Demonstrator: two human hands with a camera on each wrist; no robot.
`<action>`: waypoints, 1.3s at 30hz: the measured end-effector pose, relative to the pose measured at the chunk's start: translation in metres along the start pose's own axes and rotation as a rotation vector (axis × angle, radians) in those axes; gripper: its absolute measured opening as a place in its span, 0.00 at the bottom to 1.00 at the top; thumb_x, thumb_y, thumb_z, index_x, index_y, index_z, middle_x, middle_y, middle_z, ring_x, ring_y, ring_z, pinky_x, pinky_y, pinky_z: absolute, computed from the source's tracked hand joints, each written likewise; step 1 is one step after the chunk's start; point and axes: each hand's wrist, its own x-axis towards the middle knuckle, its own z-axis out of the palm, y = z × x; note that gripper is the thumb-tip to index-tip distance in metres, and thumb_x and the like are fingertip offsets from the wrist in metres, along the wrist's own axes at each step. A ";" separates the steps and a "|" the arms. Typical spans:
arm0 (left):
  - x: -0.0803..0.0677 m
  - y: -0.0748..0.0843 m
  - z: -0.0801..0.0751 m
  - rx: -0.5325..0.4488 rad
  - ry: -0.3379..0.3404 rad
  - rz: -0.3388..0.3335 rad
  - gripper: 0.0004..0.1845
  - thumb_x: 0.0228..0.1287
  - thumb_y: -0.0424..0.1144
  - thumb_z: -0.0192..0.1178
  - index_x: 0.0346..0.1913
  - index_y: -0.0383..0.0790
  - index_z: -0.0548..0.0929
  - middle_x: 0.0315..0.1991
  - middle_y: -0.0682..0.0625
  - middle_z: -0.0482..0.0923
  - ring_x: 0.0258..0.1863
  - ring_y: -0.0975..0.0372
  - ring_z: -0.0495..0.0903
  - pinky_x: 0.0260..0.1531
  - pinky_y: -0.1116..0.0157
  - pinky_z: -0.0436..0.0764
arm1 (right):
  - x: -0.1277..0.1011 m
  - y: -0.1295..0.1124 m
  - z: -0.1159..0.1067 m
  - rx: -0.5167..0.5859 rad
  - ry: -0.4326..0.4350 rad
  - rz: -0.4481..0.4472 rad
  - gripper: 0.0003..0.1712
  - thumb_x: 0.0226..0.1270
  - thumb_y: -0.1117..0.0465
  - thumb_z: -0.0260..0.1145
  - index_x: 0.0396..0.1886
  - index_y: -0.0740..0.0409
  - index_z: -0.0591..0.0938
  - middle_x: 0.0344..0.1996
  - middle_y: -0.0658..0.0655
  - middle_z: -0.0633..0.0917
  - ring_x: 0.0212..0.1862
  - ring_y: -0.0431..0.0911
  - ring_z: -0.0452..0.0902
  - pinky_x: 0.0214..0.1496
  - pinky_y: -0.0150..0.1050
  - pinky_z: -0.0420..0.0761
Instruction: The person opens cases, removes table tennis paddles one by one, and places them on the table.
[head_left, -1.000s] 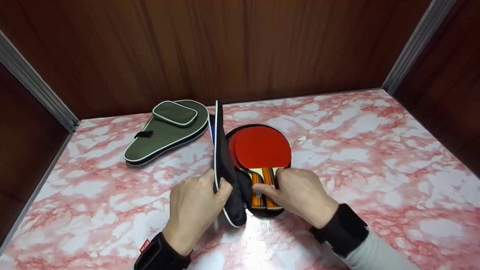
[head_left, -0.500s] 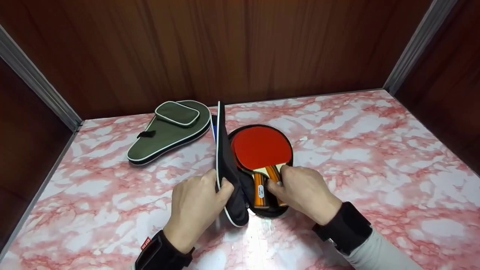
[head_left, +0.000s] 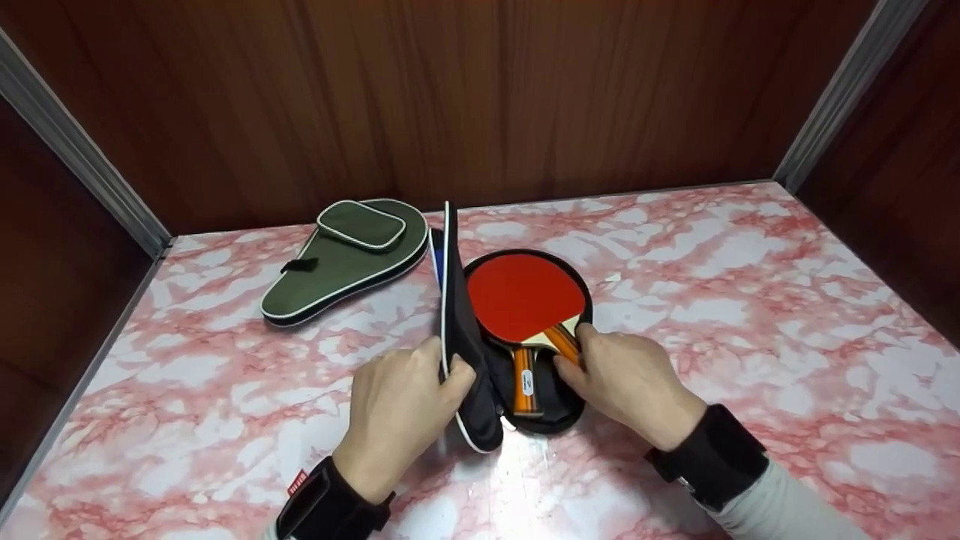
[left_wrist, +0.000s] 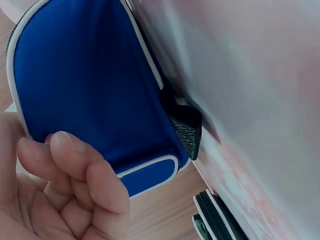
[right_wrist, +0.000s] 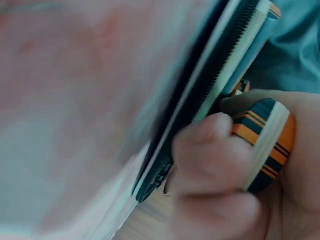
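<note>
My left hand (head_left: 409,405) grips the edge of a table tennis bat case's raised cover (head_left: 466,345), whose inside is black and edge white. Its blue outside (left_wrist: 90,75) fills much of the left wrist view. Two red-faced table tennis bats lie overlapped in the case's lower half (head_left: 559,401). My right hand (head_left: 630,382) holds the striped handle (right_wrist: 267,145) of the upper bat (head_left: 525,296), which slants toward that hand. The lower bat's handle (head_left: 527,382), with a white label, points toward me. Most of the lower bat's blade is hidden.
A green bat case (head_left: 345,259) with white piping and a small pocket lies at the back left. The pink marbled tabletop (head_left: 750,315) runs back to a brown wood-grain panel (head_left: 480,97). Metal-edged side panels stand left and right.
My right hand has swung the upper bat's handle to the right, apart from the lower bat's handle. My left hand keeps its grip on the cover, and the view has shifted slightly.
</note>
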 end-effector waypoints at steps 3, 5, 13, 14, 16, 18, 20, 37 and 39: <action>0.002 0.002 0.000 0.002 0.012 0.010 0.20 0.65 0.42 0.66 0.19 0.49 0.69 0.13 0.58 0.60 0.13 0.56 0.70 0.16 0.56 0.64 | -0.001 0.007 -0.001 -0.059 0.043 -0.034 0.21 0.76 0.50 0.74 0.31 0.56 0.75 0.15 0.50 0.70 0.17 0.50 0.72 0.21 0.50 0.73; 0.004 0.004 0.000 0.001 0.017 0.013 0.20 0.65 0.42 0.66 0.19 0.49 0.69 0.13 0.58 0.60 0.13 0.55 0.70 0.15 0.56 0.64 | -0.003 0.012 -0.002 -0.113 0.099 -0.086 0.22 0.74 0.50 0.75 0.29 0.56 0.75 0.14 0.50 0.69 0.16 0.51 0.73 0.19 0.51 0.73; 0.006 0.007 0.001 -0.010 0.010 0.020 0.19 0.65 0.43 0.66 0.19 0.49 0.70 0.13 0.58 0.60 0.13 0.56 0.69 0.15 0.57 0.63 | -0.004 0.050 -0.008 -0.151 0.123 -0.211 0.21 0.76 0.51 0.74 0.29 0.54 0.74 0.14 0.46 0.66 0.14 0.46 0.66 0.17 0.48 0.71; 0.005 0.007 0.001 -0.006 0.017 0.024 0.20 0.65 0.43 0.66 0.19 0.49 0.69 0.13 0.58 0.60 0.12 0.55 0.70 0.14 0.56 0.63 | -0.003 0.054 -0.009 -0.133 0.104 -0.201 0.20 0.76 0.51 0.73 0.29 0.54 0.74 0.14 0.45 0.66 0.15 0.45 0.66 0.19 0.48 0.71; 0.005 0.006 0.001 -0.001 0.027 0.031 0.21 0.65 0.43 0.66 0.18 0.49 0.68 0.13 0.58 0.59 0.12 0.54 0.70 0.14 0.56 0.63 | -0.001 0.063 -0.011 -0.092 0.070 -0.164 0.20 0.76 0.49 0.72 0.29 0.52 0.75 0.15 0.45 0.67 0.16 0.45 0.65 0.21 0.47 0.69; 0.004 0.004 0.002 0.004 0.037 0.039 0.22 0.65 0.43 0.67 0.17 0.50 0.68 0.12 0.58 0.59 0.12 0.54 0.71 0.13 0.56 0.63 | -0.001 0.069 -0.014 -0.058 0.064 -0.128 0.20 0.77 0.48 0.71 0.29 0.51 0.76 0.15 0.44 0.67 0.18 0.44 0.66 0.23 0.47 0.69; 0.004 0.003 0.002 0.005 0.048 0.047 0.22 0.65 0.43 0.67 0.17 0.50 0.67 0.12 0.58 0.59 0.11 0.53 0.71 0.13 0.56 0.63 | 0.000 0.074 -0.017 -0.034 0.071 -0.079 0.21 0.79 0.45 0.69 0.28 0.50 0.77 0.15 0.44 0.69 0.19 0.44 0.68 0.24 0.49 0.71; 0.000 0.001 0.005 -0.011 0.063 0.053 0.23 0.66 0.43 0.68 0.17 0.51 0.67 0.12 0.62 0.54 0.10 0.59 0.64 0.13 0.59 0.58 | 0.019 0.193 -0.043 -0.043 0.027 0.276 0.35 0.85 0.33 0.52 0.31 0.58 0.80 0.20 0.58 0.80 0.23 0.58 0.77 0.24 0.57 0.72; -0.001 0.001 0.005 -0.014 0.064 0.051 0.23 0.65 0.43 0.68 0.17 0.51 0.67 0.12 0.62 0.55 0.10 0.59 0.65 0.13 0.59 0.59 | 0.020 0.205 -0.047 -0.062 0.023 0.301 0.35 0.85 0.34 0.53 0.32 0.60 0.80 0.20 0.58 0.79 0.23 0.58 0.77 0.24 0.58 0.72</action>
